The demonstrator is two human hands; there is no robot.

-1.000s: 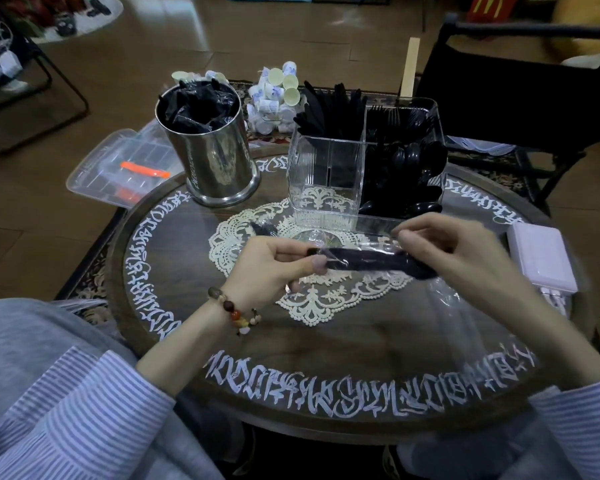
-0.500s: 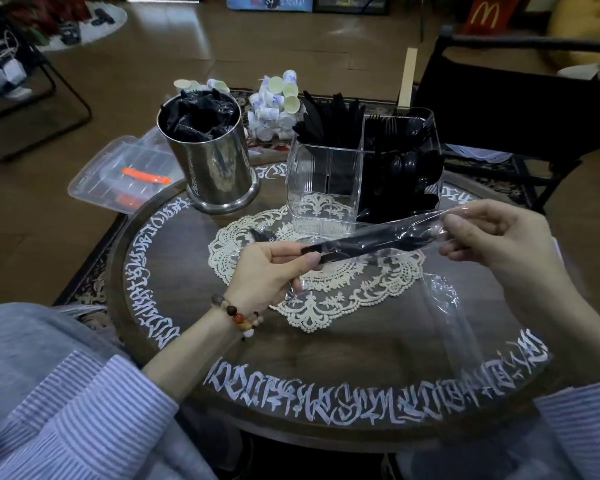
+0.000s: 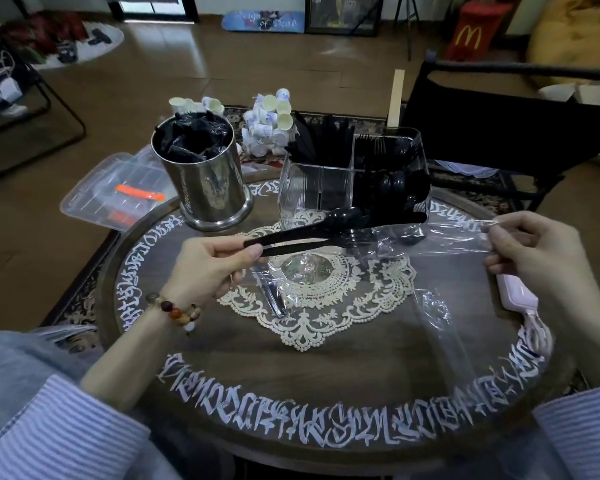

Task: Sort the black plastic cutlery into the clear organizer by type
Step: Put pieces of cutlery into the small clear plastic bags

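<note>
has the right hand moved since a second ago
Yes. The right hand, pinching the clear wrapper, has pulled away to the right: earlier it sat below the clear organizer, now it is past the organizer's right edge, baring the black cutlery.

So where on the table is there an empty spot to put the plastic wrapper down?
The widest bare patch is the dark wood between the lace doily and the white lettering at the near rim. Another lies left of the doily, in front of the steel canister. It is crowded at the back, around the canister and the clear organizer.
</note>
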